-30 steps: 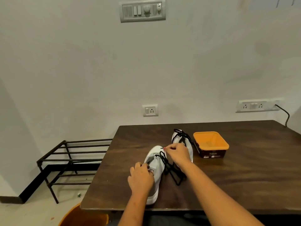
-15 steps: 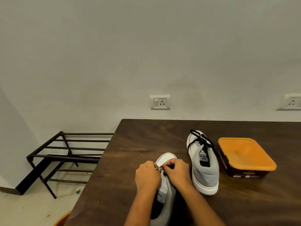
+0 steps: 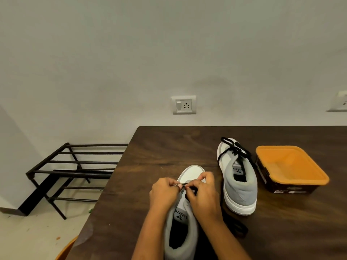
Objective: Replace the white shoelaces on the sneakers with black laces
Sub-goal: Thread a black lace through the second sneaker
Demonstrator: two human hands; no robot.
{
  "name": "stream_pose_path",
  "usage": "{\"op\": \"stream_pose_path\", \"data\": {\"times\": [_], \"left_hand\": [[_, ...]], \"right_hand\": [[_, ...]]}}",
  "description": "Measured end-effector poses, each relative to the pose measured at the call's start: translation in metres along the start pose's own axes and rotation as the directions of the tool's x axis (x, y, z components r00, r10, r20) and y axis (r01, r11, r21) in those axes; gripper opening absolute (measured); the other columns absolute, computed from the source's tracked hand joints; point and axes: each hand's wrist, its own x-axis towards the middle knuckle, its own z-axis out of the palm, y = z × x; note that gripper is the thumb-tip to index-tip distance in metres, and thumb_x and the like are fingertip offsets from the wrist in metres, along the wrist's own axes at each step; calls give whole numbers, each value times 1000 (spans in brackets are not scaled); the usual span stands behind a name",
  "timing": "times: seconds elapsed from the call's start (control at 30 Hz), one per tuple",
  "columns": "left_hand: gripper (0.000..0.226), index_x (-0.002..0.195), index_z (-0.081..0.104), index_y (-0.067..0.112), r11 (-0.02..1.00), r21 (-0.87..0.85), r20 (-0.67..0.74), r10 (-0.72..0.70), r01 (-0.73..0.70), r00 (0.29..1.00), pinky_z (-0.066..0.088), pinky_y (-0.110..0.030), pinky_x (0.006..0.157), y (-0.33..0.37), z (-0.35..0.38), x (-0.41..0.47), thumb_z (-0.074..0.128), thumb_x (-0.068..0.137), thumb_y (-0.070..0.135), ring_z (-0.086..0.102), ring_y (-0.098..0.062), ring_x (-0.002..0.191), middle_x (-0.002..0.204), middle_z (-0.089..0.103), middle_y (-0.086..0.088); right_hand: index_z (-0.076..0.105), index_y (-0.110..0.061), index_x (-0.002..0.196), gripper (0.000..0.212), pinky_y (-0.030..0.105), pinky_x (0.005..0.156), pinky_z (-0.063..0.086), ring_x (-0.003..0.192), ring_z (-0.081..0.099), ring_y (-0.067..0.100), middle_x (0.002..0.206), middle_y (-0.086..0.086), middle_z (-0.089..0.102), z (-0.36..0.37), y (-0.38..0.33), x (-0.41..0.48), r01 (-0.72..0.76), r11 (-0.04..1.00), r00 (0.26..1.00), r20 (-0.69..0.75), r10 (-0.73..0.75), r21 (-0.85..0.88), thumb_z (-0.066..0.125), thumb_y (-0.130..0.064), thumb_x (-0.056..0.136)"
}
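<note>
I am threading the black lace (image 3: 190, 188) through the front eyelets of the near sneaker (image 3: 190, 170); the second sneaker (image 3: 239, 186), just right of it, is already laced. Above its toe end my left hand (image 3: 165, 192) pinches the lace tip and my right hand (image 3: 203, 196) pinches the lace beside it. Next, I judge, the tip needs feeding through and the slack pulling.

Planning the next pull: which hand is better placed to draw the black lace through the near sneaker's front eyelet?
Probably the right hand: its fingers pinch the black lace, and the slack lies on its side of the near sneaker. The left hand pinches at the eyelet edge, steadying.
</note>
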Motion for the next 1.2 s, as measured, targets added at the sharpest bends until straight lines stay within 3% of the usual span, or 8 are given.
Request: {"op": "stream_pose_path", "data": {"times": [0.1, 0.23, 0.37, 0.57, 0.77, 0.9, 1.0, 1.2], "left_hand": [[10, 82, 72, 30, 1000, -6, -19, -4, 4, 1000, 46, -25, 86, 1, 0, -1, 63, 85, 31, 63, -18, 99, 98, 72, 4], [10, 81, 72, 30, 1000, -3, -33, -10, 10, 999, 45, -24, 83, 1, 2, -4, 63, 86, 32, 63, -18, 99, 98, 72, 4], [10, 83, 72, 30, 1000, -11, -41, -2, 2, 999, 44, -25, 83, 0, 2, -3, 63, 86, 32, 63, -17, 99, 98, 72, 6], [11, 79, 71, 30, 1000, -8, -72, 22, -23, 997, 43, -24, 79, 0, 2, -7, 62, 85, 34, 63, -18, 97, 94, 72, 7], [14, 82, 73, 28, 999, 14, -82, 41, -40, 996, 43, -24, 78, 2, 3, -9, 60, 85, 33, 63, -18, 95, 93, 72, 8], [18, 82, 72, 26, 999, 17, -79, 51, -50, 996, 42, -24, 76, 3, 3, -11, 57, 88, 33, 62, -20, 94, 91, 71, 5], [41, 61, 55, 15, 999, 2, -82, 36, -36, 996, 38, -30, 71, 2, 1, -10, 47, 94, 38, 59, -30, 88, 72, 62, -2], [44, 57, 44, 13, 998, -67, -82, -1, -4, 997, 36, -34, 74, 6, 0, -16, 42, 97, 33, 54, -33, 88, 78, 60, -9]], "right_hand": [[67, -13, 89, 16, 26, 69, 44, 81, 58, 16, 117, -10, 33, -3, -6, -2, -3, 994, 999, 34, 7, -108, 55, -24, 91], [63, -11, 92, 22, 28, 69, 40, 79, 41, 13, 124, -8, 35, -6, -11, -4, 16, 969, 999, 54, -3, -247, 48, -26, 94], [61, -10, 98, 22, 26, 66, 37, 85, 48, 16, 125, -5, 35, -1, -11, -1, -2, 952, 998, 62, 22, -306, 44, -24, 95], [62, -15, 82, 16, 24, 60, 33, 82, 43, 11, 121, -11, 40, 5, -4, -4, -75, 984, 997, -34, 70, -161, 53, -26, 91], [66, -20, 82, 13, 21, 65, 36, 89, 48, 7, 118, -12, 42, 8, -2, -1, -119, 990, 993, -26, 117, -75, 59, -27, 90], [66, -20, 83, 13, 22, 65, 38, 97, 54, 11, 119, -11, 41, 10, -4, -1, -156, 985, 987, -44, 153, -73, 58, -27, 90], [66, -21, 83, 11, 22, 65, 37, 95, 54, 11, 118, -11, 42, 11, -3, -1, -157, 986, 987, -43, 155, -60, 60, -26, 90], [64, -20, 94, 8, 22, 72, 31, 100, 49, 14, 114, -8, 47, 13, -7, 3, -96, 972, 994, -78, 80, -214, 57, -21, 89]]}}
